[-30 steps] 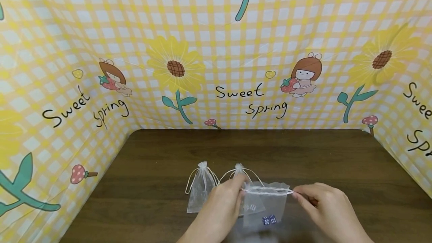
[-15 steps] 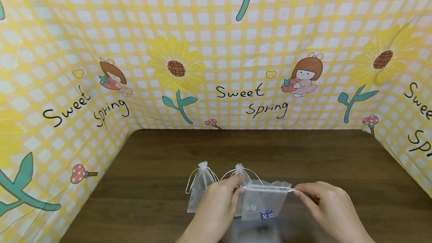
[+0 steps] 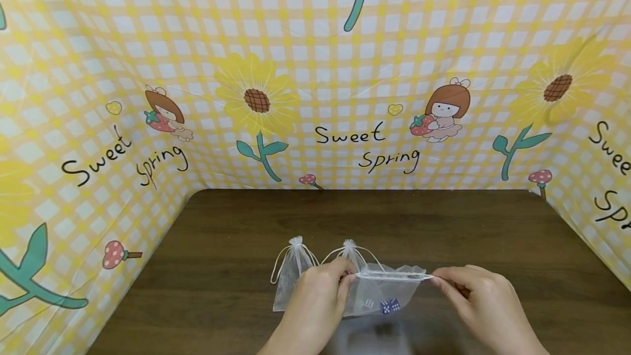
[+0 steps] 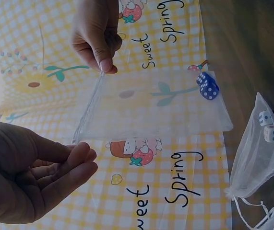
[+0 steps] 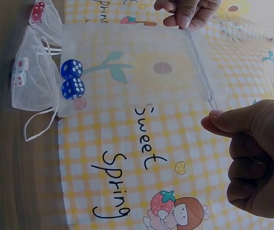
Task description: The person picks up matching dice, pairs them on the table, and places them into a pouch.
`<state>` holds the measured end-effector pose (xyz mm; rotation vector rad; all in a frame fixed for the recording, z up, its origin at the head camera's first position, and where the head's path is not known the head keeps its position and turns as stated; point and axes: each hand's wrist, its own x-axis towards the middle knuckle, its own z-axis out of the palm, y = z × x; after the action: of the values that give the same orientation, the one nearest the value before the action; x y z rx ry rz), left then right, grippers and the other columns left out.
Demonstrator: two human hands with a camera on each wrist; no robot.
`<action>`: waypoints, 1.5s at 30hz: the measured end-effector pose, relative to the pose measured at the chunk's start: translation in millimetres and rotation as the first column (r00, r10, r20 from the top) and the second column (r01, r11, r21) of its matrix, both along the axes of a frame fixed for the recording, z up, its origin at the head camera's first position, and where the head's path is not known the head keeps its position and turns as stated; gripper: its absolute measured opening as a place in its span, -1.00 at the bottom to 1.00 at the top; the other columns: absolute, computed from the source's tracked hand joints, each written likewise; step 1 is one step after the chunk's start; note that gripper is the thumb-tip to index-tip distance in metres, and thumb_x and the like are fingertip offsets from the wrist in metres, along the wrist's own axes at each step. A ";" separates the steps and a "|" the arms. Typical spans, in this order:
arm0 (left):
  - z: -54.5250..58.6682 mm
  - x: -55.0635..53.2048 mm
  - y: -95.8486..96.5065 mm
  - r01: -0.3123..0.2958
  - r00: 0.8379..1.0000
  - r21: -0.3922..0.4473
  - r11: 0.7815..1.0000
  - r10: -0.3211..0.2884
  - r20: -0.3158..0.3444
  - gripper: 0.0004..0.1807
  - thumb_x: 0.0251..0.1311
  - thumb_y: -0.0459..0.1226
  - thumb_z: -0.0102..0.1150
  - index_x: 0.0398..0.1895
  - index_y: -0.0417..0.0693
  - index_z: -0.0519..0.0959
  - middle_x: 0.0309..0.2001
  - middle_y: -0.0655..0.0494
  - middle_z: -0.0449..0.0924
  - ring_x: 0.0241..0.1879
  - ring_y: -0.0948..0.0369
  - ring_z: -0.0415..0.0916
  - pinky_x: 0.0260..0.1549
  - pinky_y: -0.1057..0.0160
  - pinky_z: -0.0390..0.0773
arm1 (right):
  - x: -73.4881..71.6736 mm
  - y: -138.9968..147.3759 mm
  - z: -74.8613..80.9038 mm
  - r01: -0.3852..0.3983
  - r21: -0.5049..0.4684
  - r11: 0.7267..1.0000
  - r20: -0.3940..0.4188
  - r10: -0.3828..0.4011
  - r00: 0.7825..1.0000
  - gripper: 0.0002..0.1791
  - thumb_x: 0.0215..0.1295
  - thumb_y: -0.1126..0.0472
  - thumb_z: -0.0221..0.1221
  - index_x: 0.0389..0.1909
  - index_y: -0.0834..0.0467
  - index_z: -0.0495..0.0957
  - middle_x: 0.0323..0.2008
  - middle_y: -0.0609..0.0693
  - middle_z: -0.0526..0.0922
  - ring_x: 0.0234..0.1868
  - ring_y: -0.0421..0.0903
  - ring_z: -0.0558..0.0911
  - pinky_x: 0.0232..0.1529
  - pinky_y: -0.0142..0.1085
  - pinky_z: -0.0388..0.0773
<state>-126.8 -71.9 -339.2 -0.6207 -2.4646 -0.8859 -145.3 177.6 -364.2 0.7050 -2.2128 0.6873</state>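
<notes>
A sheer white drawstring bag [image 3: 394,286] hangs between my two hands with its cords stretched sideways along its mouth. Two blue dice [image 5: 73,79] with white dots lie at its bottom. My left hand [image 3: 315,292] pinches the cord at one end between thumb and fingertips. At the opposite end, thumb and index finger of my right hand [image 3: 480,292] pinch the other cord loop. Behind the held bag, a second drawstring bag [image 4: 256,153] contains white dice [image 4: 267,127] and is gathered at its neck.
A third gathered bag [image 3: 291,284] lies on the dark wooden table [image 3: 236,223] left of the second; the right wrist view shows a red die [image 5: 38,13] in it. Yellow checked cloth [image 3: 340,81] rises around the table's back and sides.
The bottom of the held bag and its blue dice have swung up and slightly left in the head view. Both hands keep their pinch, almost in place.
</notes>
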 end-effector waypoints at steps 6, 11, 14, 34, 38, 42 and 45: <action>1.1 0.5 -0.3 -0.004 1.000 0.005 1.000 0.004 0.016 -0.94 0.05 -0.41 0.23 -0.46 -0.09 0.56 -0.56 0.23 0.56 -0.60 0.42 0.36 -0.59 0.44 0.39 | 0.0 1.3 0.7 0.007 0.006 1.000 -0.001 -0.007 1.000 -0.82 0.12 0.02 0.23 -0.52 0.02 0.67 -0.55 -0.20 0.63 -0.58 -0.45 0.37 -0.59 -0.56 0.28; 2.8 0.8 -1.1 -0.011 0.999 0.007 1.000 0.010 0.042 -0.95 0.07 -0.41 0.21 -0.45 -0.10 0.57 -0.56 0.22 0.56 -0.61 0.42 0.34 -0.61 0.45 0.37 | -0.2 2.1 1.0 0.011 0.007 1.000 -0.002 -0.011 1.000 -0.76 0.16 -0.02 0.18 -0.51 0.02 0.67 -0.55 -0.20 0.63 -0.57 -0.44 0.41 -0.59 -0.56 0.30; 3.6 0.9 -1.2 -0.014 0.998 0.001 1.000 0.014 0.055 -0.95 0.08 -0.41 0.20 -0.44 -0.09 0.57 -0.57 0.22 0.55 -0.61 0.41 0.33 -0.61 0.44 0.37 | 0.0 2.8 0.2 0.016 0.007 1.000 0.002 -0.016 1.000 -0.81 0.13 0.01 0.22 -0.51 0.02 0.68 -0.55 -0.21 0.63 -0.58 -0.45 0.40 -0.59 -0.56 0.29; 4.4 1.4 -2.2 -0.033 0.999 -0.004 0.999 0.033 0.003 -0.93 0.06 -0.41 0.22 -0.46 -0.07 0.57 -0.57 0.25 0.54 -0.62 0.39 0.34 -0.61 0.39 0.40 | 1.5 6.8 0.4 0.025 0.003 1.000 0.002 -0.025 1.000 -0.85 0.09 0.08 0.26 -0.51 0.06 0.68 -0.56 -0.18 0.63 -0.58 -0.43 0.43 -0.59 -0.56 0.31; 4.7 1.0 -2.0 -0.051 0.999 -0.019 0.998 0.051 -0.008 -0.92 0.06 -0.40 0.23 -0.48 -0.04 0.55 -0.59 0.27 0.52 -0.62 0.37 0.36 -0.61 0.35 0.41 | 1.0 6.9 0.7 0.016 -0.005 1.000 -0.008 -0.016 1.000 -0.70 0.18 -0.03 0.15 -0.51 0.08 0.68 -0.55 -0.16 0.64 -0.58 -0.42 0.44 -0.59 -0.56 0.32; 4.7 0.8 -2.1 -0.056 0.998 -0.023 0.998 0.056 -0.007 -0.91 0.05 -0.40 0.23 -0.49 -0.04 0.55 -0.62 0.29 0.48 -0.62 0.37 0.35 -0.62 0.35 0.40 | 1.0 7.0 0.8 0.022 -0.005 1.000 -0.012 -0.022 1.000 -0.71 0.17 -0.03 0.16 -0.52 0.08 0.68 -0.56 -0.16 0.64 -0.58 -0.42 0.44 -0.59 -0.56 0.33; 4.7 0.7 -2.4 -0.056 0.998 -0.026 0.998 0.056 -0.002 -0.91 0.05 -0.40 0.23 -0.49 -0.05 0.55 -0.63 0.30 0.46 -0.62 0.37 0.35 -0.62 0.35 0.40 | 1.7 7.4 0.5 0.030 -0.004 1.000 -0.007 -0.030 1.000 -0.80 0.12 0.03 0.23 -0.52 0.06 0.68 -0.56 -0.17 0.63 -0.59 -0.43 0.43 -0.60 -0.55 0.31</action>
<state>-126.1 -74.3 -334.5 -0.5580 -2.4838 -0.8327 -143.6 184.9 -363.6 0.6701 -2.2109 0.6726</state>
